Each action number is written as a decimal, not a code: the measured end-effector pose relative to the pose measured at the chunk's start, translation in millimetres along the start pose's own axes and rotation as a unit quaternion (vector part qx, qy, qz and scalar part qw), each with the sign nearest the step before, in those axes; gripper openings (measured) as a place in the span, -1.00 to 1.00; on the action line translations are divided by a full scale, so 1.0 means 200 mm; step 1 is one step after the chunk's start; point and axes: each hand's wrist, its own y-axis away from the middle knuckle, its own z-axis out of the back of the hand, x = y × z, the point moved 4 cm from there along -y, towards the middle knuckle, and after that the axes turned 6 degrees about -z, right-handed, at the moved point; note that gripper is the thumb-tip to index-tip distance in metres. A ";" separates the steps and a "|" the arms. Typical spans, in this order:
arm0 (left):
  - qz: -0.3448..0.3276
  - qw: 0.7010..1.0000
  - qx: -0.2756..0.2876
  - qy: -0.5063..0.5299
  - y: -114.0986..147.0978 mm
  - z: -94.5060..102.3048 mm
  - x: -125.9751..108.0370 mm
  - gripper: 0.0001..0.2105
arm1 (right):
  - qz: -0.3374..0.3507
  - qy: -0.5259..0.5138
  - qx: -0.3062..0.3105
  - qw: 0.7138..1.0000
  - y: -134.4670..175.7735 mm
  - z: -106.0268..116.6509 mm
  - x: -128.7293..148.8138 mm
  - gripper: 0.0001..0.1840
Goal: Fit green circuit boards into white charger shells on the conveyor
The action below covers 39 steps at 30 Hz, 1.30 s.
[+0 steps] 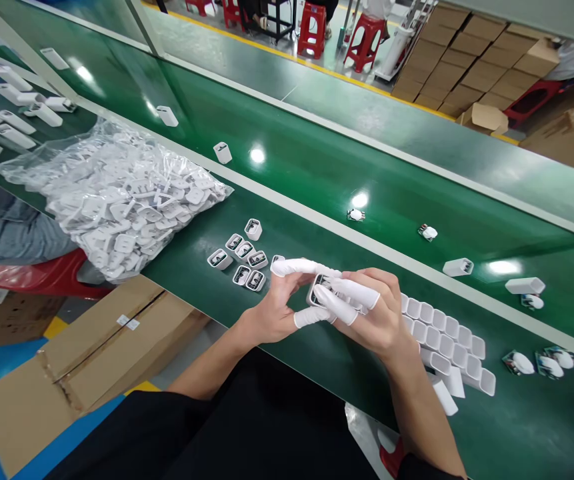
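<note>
In front of my body, my left hand (271, 310) grips the sides of a white plastic housing (312, 294) between its thumb and index finger. My right hand (379, 313) is closed on the same housing, its fingertips at the open end, where dark circuit parts show inside. White finger cots cover fingers on both hands. Left of the hands stand several filled housings (255, 281), open ends up. Rows of hollow white housings (431, 337) lie beside my right forearm, which partly hides them.
A clear plastic bag (137, 193) of white flat pieces lies at left. Beyond a pale rail, the green belt (297, 163) carries housings and small circuit boards (427, 232). More circuit boards (519, 363) sit at right. A cardboard box (111, 333) stands below the table edge.
</note>
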 end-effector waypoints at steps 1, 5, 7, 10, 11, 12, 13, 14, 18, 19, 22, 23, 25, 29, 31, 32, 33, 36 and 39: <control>-0.013 1.000 -0.003 0.000 -0.01 0.00 -0.01 -0.37 | 0.003 -0.003 -0.002 1.000 0.00 0.00 0.00 -0.62; -0.057 0.998 -0.022 -0.019 -0.04 0.01 -0.06 -0.37 | -0.012 -0.015 -0.035 0.999 0.03 -0.01 -0.03 -0.59; -0.066 0.997 -0.031 -0.029 -0.04 0.02 -0.07 -0.36 | -0.026 -0.017 -0.058 0.998 0.05 -0.01 -0.04 -0.51; -0.083 0.995 -0.041 -0.030 -0.04 0.02 -0.09 -0.33 | -0.037 -0.021 -0.063 0.997 0.07 -0.02 -0.05 -0.49; -0.088 0.995 -0.042 -0.033 -0.04 0.02 -0.10 -0.32 | -0.035 -0.022 -0.058 0.997 0.07 -0.02 -0.05 -0.51; -0.092 0.994 -0.044 -0.038 -0.05 0.02 -0.10 -0.31 | -0.030 -0.022 -0.051 0.998 0.06 -0.02 -0.04 -0.54; -0.093 0.994 -0.048 -0.044 -0.05 0.02 -0.10 -0.31 | -0.028 -0.021 -0.043 0.998 0.06 -0.02 -0.04 -0.56; -0.090 0.993 -0.051 -0.051 -0.05 0.02 -0.10 -0.32 | -0.029 -0.017 -0.035 0.999 0.05 -0.02 -0.03 -0.58; -0.075 0.994 -0.054 -0.063 -0.06 0.03 -0.07 -0.38 | -0.068 -0.001 0.006 0.998 0.00 -0.01 -0.01 -0.56; -0.072 0.994 -0.054 -0.065 -0.06 0.03 -0.07 -0.39 | -0.081 0.002 0.017 0.997 -0.02 -0.01 -0.01 -0.55; -0.056 0.992 -0.089 -0.068 -0.05 0.04 -0.04 -0.45 | -0.092 0.001 0.040 0.995 -0.04 0.00 0.00 -0.55; -0.040 0.991 -0.107 -0.070 -0.05 0.04 -0.03 -0.47 | -0.087 -0.004 0.052 0.995 -0.05 -0.01 0.01 -0.57; 0.010 0.987 -0.138 -0.083 -0.04 0.04 -0.03 -0.52 | -0.076 -0.018 0.078 0.994 -0.05 -0.02 0.02 -0.60; 0.088 0.985 -0.120 -0.084 -0.06 0.07 -0.07 -0.44 | -0.146 -0.127 0.078 0.978 -0.05 -0.02 -0.01 -0.45; 0.105 0.990 -0.085 -0.047 -0.08 0.09 -0.09 -0.33 | -0.228 -0.234 0.055 0.944 -0.03 -0.02 -0.06 -0.35; 0.114 0.991 -0.066 -0.021 -0.10 0.09 -0.10 -0.31 | -0.268 -0.290 0.040 0.918 -0.02 -0.03 -0.09 -0.34; 0.127 0.991 -0.050 0.006 -0.11 0.09 -0.10 -0.33 | -0.302 -0.341 0.025 0.890 -0.01 -0.04 -0.12 -0.36; 0.167 0.981 -0.049 0.083 -0.12 0.05 -0.07 -0.46 | -0.379 -0.446 -0.002 0.811 0.02 -0.08 -0.18 -0.44; 0.177 0.969 -0.117 0.126 -0.11 -0.01 -0.04 -0.44 | -0.433 -0.501 0.003 0.749 0.02 -0.13 -0.21 -0.44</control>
